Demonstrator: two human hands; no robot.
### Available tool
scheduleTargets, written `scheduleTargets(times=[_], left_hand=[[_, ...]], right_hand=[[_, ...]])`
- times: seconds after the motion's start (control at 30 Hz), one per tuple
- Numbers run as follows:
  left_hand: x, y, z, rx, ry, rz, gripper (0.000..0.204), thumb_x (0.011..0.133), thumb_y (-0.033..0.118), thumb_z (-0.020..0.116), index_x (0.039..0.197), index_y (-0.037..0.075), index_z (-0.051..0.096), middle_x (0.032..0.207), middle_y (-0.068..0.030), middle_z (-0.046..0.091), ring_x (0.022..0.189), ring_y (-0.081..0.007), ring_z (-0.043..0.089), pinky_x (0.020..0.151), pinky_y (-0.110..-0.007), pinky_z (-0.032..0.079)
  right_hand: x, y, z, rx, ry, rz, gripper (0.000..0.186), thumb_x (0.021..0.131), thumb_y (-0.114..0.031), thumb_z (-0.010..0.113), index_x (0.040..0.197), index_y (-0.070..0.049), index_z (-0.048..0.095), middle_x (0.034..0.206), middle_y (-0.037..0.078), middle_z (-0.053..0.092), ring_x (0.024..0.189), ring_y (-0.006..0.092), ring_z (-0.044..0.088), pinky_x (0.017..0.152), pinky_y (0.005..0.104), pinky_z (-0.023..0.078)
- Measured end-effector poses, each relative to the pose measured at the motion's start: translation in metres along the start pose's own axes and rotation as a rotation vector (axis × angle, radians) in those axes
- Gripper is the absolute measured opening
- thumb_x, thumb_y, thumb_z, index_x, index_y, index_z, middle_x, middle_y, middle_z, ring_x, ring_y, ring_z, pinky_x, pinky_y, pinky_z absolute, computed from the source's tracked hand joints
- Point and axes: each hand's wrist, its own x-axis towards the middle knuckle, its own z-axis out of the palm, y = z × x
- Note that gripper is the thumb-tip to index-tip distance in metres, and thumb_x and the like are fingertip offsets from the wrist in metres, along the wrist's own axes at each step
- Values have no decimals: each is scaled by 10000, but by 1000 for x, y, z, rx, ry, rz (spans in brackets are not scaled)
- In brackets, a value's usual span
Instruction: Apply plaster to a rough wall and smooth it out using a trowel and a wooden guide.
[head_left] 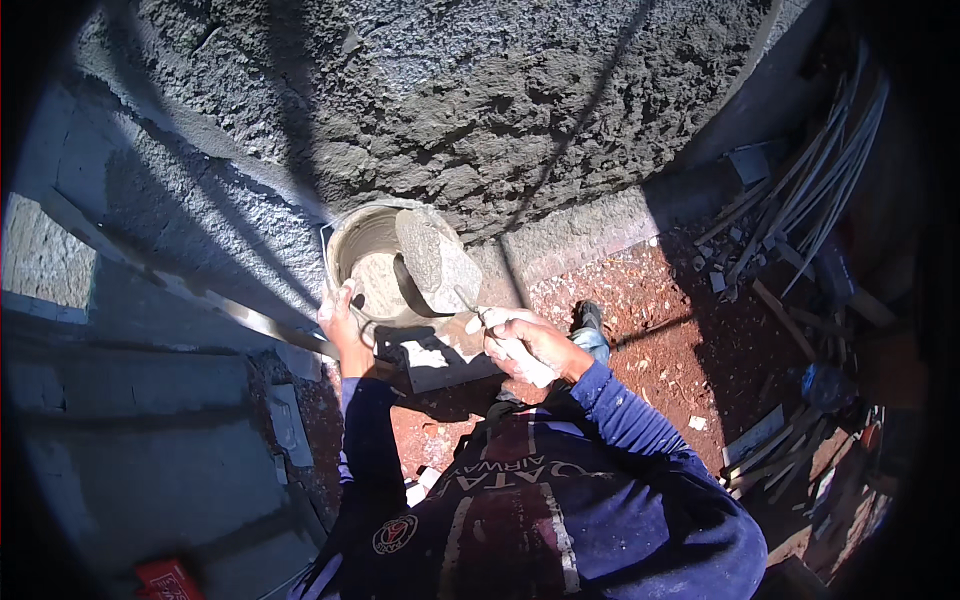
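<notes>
My right hand (530,347) is closed round the handle of a masonry trowel (447,277). Its broad blade, grey with wet mortar, hangs over the right side of a round bucket (340,232). Inside that bucket, pale wet mortar (377,280) shows at the bottom, partly in shadow. At the near left of the rim, my left hand (345,325) grips the bucket, with the thumb toward the inside. A thin wire handle lies along the bucket's side by these fingers. Both forearms wear dark blue sleeves.
Rough mortar covers the wall (500,110) ahead. A long wooden board (240,312) slants in from the left toward my left wrist. Reddish ground with debris (640,300) lies to the right, with thin strips (825,160) and wood scraps (790,450) beyond. My shoe (590,316) stands near the wall.
</notes>
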Motion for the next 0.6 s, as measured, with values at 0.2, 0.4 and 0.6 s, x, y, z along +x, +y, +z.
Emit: scheduleTargets(times=[0.2, 0.4, 0.6], left_hand=[[2, -60, -85, 76, 105, -320, 292, 767, 22, 696, 1046, 6, 613, 954, -72, 637, 792, -222, 631, 724, -351, 531], [-28, -68, -155, 1138, -104, -205, 239, 831, 103, 665, 1031, -27, 652, 947, -112, 676, 871, -198, 643, 721, -332, 515], [-61, -50, -152, 462, 151, -432, 216, 840, 103, 658, 1013, -26, 657, 932, -112, 678, 877, -194, 644, 718, -329, 516]], right_hand=[[-110, -43, 22, 17, 335, -605, 551, 816, -55, 547, 1334, 24, 377, 831, 72, 458, 539, 115, 470, 414, 255, 410], [-95, -106, 40, -263, 921, -1376, 565, 874, 0, 560, 1367, -74, 294, 818, 45, 501, 536, 94, 499, 443, 245, 453], [74, -194, -147, -19, 1376, -1733, 450, 918, -22, 538, 1275, -101, 276, 917, 86, 519, 604, 108, 518, 525, 241, 472]])
